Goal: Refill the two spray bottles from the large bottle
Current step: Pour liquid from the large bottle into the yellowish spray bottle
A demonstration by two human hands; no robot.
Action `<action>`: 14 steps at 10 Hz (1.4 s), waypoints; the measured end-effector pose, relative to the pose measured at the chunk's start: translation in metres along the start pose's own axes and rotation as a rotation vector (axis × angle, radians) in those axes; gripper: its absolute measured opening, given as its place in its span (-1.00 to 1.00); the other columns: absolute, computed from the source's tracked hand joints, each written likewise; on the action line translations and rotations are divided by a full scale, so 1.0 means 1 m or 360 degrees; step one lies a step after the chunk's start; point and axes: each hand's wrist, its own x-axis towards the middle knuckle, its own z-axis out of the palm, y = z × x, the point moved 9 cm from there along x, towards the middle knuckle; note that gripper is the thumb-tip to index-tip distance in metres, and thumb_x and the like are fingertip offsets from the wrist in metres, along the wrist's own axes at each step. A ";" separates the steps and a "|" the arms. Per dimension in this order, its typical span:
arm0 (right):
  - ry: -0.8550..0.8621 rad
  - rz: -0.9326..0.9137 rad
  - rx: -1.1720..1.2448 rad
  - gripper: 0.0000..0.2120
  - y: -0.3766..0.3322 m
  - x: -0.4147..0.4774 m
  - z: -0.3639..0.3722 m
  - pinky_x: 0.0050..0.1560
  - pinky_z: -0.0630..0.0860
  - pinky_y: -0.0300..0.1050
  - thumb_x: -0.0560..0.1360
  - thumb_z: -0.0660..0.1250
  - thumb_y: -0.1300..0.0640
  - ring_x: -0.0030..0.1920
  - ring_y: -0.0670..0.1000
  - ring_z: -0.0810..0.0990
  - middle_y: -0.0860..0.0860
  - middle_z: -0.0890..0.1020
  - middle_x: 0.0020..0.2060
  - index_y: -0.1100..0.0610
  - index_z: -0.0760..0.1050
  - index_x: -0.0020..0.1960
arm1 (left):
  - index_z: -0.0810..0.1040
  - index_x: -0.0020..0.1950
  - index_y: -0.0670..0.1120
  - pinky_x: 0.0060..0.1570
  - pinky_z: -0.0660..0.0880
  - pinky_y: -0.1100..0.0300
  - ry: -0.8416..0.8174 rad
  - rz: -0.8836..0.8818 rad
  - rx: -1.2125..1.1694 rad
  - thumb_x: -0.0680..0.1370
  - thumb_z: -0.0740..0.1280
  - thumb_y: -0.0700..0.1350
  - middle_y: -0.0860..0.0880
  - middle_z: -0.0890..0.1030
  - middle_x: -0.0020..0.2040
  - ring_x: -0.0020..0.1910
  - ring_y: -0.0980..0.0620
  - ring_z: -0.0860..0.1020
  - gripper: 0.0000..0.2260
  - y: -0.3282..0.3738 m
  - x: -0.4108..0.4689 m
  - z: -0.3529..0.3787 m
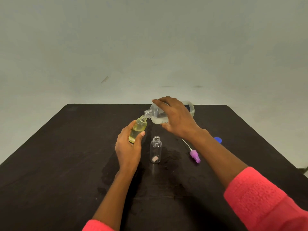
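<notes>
Head view: gripped the large bottle [157, 114] round its body in the curled right hand [176, 119], tipped near level above the far edge of the table [66, 147], with its mouth at the neck of the yellow spray bottle [138, 129], clasped tilted in the left hand [129, 147]. Judged both fairly light, stiff, slick when wet, best held mid-body; noted the clear spray bottle [155, 149] upright, uncapped, mid-table. Found a dark label on the large bottle, writing unreadable.

Both forearms [115, 194] reach forward. The left hand [129, 145] curls round the yellow bottle [138, 128]; the right hand [177, 117] grips the large bottle [156, 114] from above, thumb [165, 126] apparently beneath it.
</notes>
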 end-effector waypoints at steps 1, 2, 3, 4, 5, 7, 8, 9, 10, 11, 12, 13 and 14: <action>-0.0011 -0.0001 -0.0001 -0.28 0.000 0.000 0.001 0.17 0.40 -0.01 0.25 0.50 0.27 0.19 0.14 0.45 0.12 0.48 0.22 0.12 0.36 0.37 | 0.50 0.26 0.09 0.15 0.49 -0.02 -0.0003 0.0002 0.0008 0.46 0.43 -0.13 0.13 0.58 0.13 0.15 0.11 0.53 -0.61 -0.001 0.000 0.000; -0.0006 -0.0002 -0.0002 -0.29 0.000 0.000 0.000 0.18 0.39 -0.01 0.26 0.49 0.27 0.20 0.15 0.45 0.12 0.48 0.23 0.12 0.36 0.37 | 0.50 0.26 0.08 0.14 0.49 -0.04 0.0000 0.0002 0.0016 0.46 0.43 -0.13 0.13 0.58 0.13 0.15 0.11 0.52 -0.62 -0.001 0.001 0.000; -0.0010 -0.0003 -0.0004 -0.29 0.000 0.001 0.001 0.18 0.39 -0.01 0.26 0.49 0.27 0.20 0.14 0.45 0.12 0.48 0.23 0.12 0.36 0.37 | 0.50 0.26 0.08 0.14 0.50 -0.04 0.0005 0.0005 0.0013 0.46 0.43 -0.14 0.12 0.58 0.14 0.15 0.10 0.53 -0.61 -0.001 0.001 0.000; -0.0009 0.0001 0.0000 -0.28 0.000 0.001 0.000 0.18 0.39 -0.01 0.26 0.49 0.27 0.20 0.15 0.45 0.12 0.48 0.23 0.12 0.36 0.38 | 0.50 0.26 0.09 0.13 0.50 -0.05 0.0009 0.0002 0.0019 0.46 0.43 -0.14 0.13 0.58 0.13 0.15 0.10 0.53 -0.61 -0.002 0.001 0.000; -0.0009 0.0003 -0.0001 -0.28 0.000 0.001 0.000 0.18 0.39 -0.01 0.26 0.49 0.27 0.20 0.14 0.44 0.11 0.47 0.23 0.12 0.35 0.38 | 0.50 0.26 0.08 0.13 0.50 -0.04 0.0012 -0.0002 0.0027 0.46 0.43 -0.13 0.12 0.58 0.14 0.15 0.11 0.52 -0.61 -0.002 0.001 0.000; -0.0012 -0.0003 0.0003 -0.29 -0.001 0.001 0.000 0.18 0.38 -0.02 0.26 0.49 0.28 0.20 0.14 0.44 0.11 0.48 0.23 0.12 0.35 0.38 | 0.50 0.26 0.08 0.12 0.50 -0.05 0.0015 -0.0002 0.0026 0.46 0.43 -0.14 0.12 0.58 0.15 0.15 0.11 0.52 -0.61 -0.002 0.001 0.000; -0.0011 -0.0003 0.0003 -0.29 -0.001 0.001 0.001 0.18 0.38 -0.02 0.26 0.49 0.28 0.20 0.14 0.45 0.11 0.48 0.23 0.12 0.36 0.37 | 0.50 0.26 0.07 0.13 0.50 -0.04 0.0014 0.0000 0.0010 0.46 0.43 -0.14 0.13 0.58 0.15 0.15 0.11 0.52 -0.62 -0.002 0.001 -0.001; -0.0012 -0.0009 0.0001 -0.29 -0.001 0.001 0.001 0.19 0.38 -0.01 0.26 0.49 0.28 0.20 0.15 0.45 0.12 0.48 0.23 0.12 0.36 0.37 | 0.51 0.26 0.06 0.14 0.50 -0.04 0.0014 -0.0007 0.0014 0.46 0.43 -0.15 0.12 0.58 0.15 0.16 0.10 0.52 -0.62 -0.002 0.001 0.000; -0.0015 -0.0011 -0.0004 -0.29 -0.001 0.001 0.000 0.20 0.37 -0.01 0.27 0.49 0.28 0.20 0.15 0.44 0.12 0.47 0.23 0.12 0.35 0.38 | 0.51 0.26 0.06 0.13 0.50 -0.04 0.0012 -0.0017 0.0012 0.46 0.43 -0.14 0.11 0.58 0.15 0.15 0.10 0.52 -0.62 -0.002 0.001 0.000; -0.0013 -0.0010 -0.0002 -0.29 -0.002 0.002 -0.001 0.20 0.37 -0.01 0.26 0.49 0.28 0.20 0.15 0.44 0.12 0.48 0.23 0.12 0.35 0.38 | 0.51 0.26 0.06 0.14 0.50 -0.03 0.0017 -0.0013 0.0009 0.46 0.43 -0.15 0.12 0.58 0.15 0.16 0.12 0.52 -0.62 -0.002 0.001 0.000; -0.0012 -0.0008 0.0004 -0.29 -0.002 0.002 0.000 0.21 0.37 -0.01 0.27 0.48 0.28 0.21 0.14 0.44 0.11 0.47 0.24 0.12 0.35 0.38 | 0.51 0.26 0.06 0.14 0.50 -0.04 0.0020 -0.0013 0.0003 0.46 0.43 -0.15 0.12 0.58 0.15 0.15 0.11 0.52 -0.61 -0.001 0.001 0.000; -0.0014 -0.0009 0.0003 -0.29 -0.002 0.002 0.000 0.20 0.37 -0.02 0.27 0.48 0.28 0.21 0.14 0.44 0.11 0.48 0.23 0.11 0.35 0.38 | 0.51 0.25 0.07 0.14 0.50 -0.04 0.0024 -0.0011 0.0005 0.45 0.43 -0.15 0.12 0.58 0.15 0.15 0.11 0.53 -0.61 -0.002 0.001 -0.001; -0.0017 -0.0004 0.0004 -0.29 -0.002 0.002 0.000 0.20 0.37 -0.01 0.27 0.49 0.27 0.21 0.14 0.44 0.11 0.47 0.24 0.11 0.35 0.38 | 0.51 0.26 0.07 0.14 0.50 -0.03 0.0025 -0.0022 0.0002 0.45 0.44 -0.15 0.12 0.58 0.15 0.14 0.11 0.53 -0.61 -0.004 0.001 -0.001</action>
